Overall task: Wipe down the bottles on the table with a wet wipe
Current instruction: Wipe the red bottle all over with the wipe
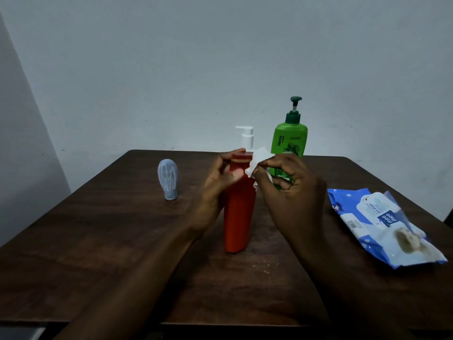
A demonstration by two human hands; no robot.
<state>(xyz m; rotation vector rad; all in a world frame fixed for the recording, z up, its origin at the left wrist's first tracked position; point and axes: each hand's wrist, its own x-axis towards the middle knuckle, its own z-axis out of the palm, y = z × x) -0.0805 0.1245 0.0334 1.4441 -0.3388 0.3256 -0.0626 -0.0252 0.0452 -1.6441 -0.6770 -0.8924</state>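
A tall red bottle (238,217) with a white pump top stands upright at the middle of the dark wooden table (122,241). My left hand (218,185) grips its upper part, thumb in front and fingers curled round the neck. My right hand (289,190) pinches a white wet wipe (257,163) against the bottle's right shoulder. Behind my right hand stands a green pump bottle (289,138), partly hidden. A small grey-blue bottle (168,179) stands on its cap at the left.
A blue and white pack of wet wipes (382,224) lies on the table at the right, its flap raised. A plain pale wall rises just behind the table's far edge. The table's near edge runs below my forearms.
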